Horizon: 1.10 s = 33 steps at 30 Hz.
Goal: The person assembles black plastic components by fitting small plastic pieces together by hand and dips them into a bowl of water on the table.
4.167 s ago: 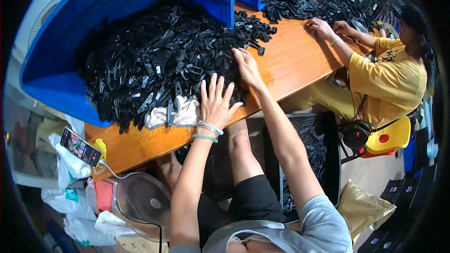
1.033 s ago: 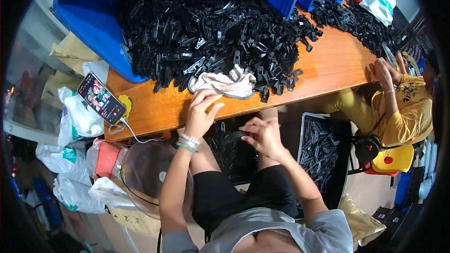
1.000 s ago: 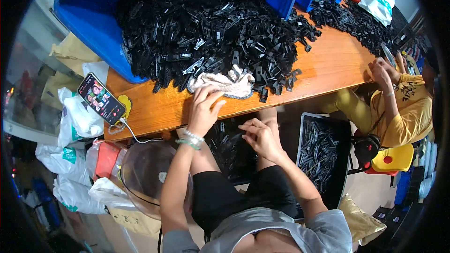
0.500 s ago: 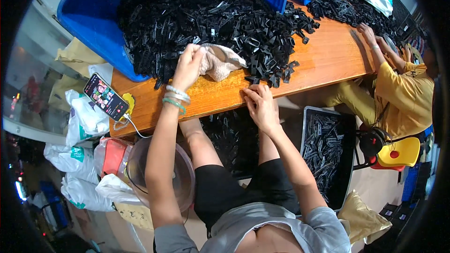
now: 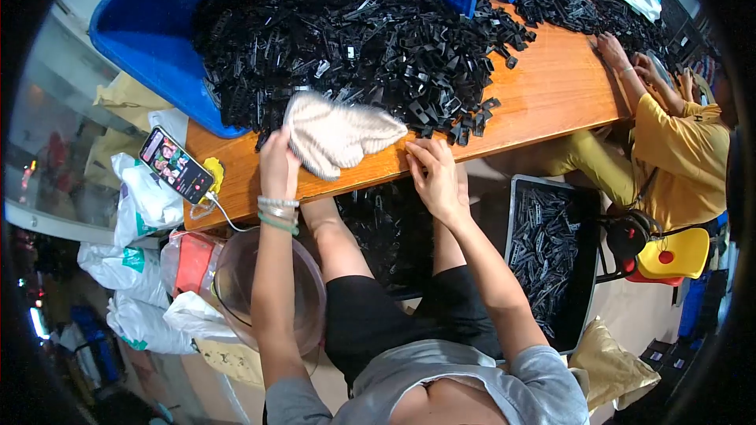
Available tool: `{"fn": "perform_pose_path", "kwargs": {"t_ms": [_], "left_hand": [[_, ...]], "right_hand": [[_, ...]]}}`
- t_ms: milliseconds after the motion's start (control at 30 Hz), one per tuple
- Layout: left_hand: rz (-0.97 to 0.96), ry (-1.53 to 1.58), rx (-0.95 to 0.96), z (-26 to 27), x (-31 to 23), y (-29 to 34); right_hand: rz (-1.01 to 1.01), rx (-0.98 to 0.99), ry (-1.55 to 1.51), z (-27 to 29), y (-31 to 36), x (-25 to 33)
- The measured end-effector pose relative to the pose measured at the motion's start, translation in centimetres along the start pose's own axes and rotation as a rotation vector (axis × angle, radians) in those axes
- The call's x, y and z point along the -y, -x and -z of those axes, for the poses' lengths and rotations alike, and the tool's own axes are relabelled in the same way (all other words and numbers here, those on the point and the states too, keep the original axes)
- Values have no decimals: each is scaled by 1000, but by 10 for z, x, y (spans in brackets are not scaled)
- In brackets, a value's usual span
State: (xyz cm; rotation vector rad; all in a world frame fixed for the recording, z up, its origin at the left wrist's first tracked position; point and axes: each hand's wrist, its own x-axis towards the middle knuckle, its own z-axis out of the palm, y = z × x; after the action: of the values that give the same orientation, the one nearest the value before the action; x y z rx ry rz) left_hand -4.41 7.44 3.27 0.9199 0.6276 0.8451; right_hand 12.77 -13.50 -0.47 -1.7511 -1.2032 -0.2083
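Observation:
My left hand [image 5: 279, 164] is closed on the edge of a white knit glove [image 5: 339, 132], which is blurred by motion over the wooden table [image 5: 543, 98]. The glove spreads to the right from my fingers, just in front of a big heap of small black plastic clips [image 5: 315, 47]. My right hand [image 5: 435, 173] rests at the table's front edge, right of the glove. Its fingers are loosely bent and apart, with nothing visible in them. Some loose clips lie just beyond its fingertips.
A tipped blue bin [image 5: 142, 55] surrounds the heap. A phone [image 5: 176, 165] leans at the table's left, its cable hanging. Below stand a clear tub [image 5: 307, 283] and a black crate of parts [image 5: 543, 252]. At right, a person in yellow [image 5: 677, 157] handles another black pile.
My left hand has moved left and toward me, pulling the glove with it; the glove has swung out flatter and wider. My right hand has hardly moved.

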Motion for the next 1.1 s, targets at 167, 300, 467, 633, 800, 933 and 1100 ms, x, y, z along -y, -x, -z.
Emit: {"fn": "perform_pose_path", "kwargs": {"t_ms": [167, 300, 467, 633, 800, 933, 1100], "left_hand": [[-861, -1203, -186, 4, 15, 43], [-795, -1309, 237, -15, 28, 53], [-818, -1410, 224, -15, 47, 39], [-772, -1474, 189, -22, 44, 26], [-762, -1187, 243, -15, 29, 30], [-764, -1004, 49, 6, 10, 33], [-811, -1096, -308, 32, -15, -10]], "right_hand": [[114, -32, 50, -14, -16, 7], [165, 147, 229, -17, -46, 0], [143, 209, 261, -20, -58, 6], [122, 202, 374, -44, -66, 12], [187, -107, 282, -31, -62, 25], [124, -61, 121, -35, -40, 17], [-21, -52, 40, -39, -34, 14]]}}
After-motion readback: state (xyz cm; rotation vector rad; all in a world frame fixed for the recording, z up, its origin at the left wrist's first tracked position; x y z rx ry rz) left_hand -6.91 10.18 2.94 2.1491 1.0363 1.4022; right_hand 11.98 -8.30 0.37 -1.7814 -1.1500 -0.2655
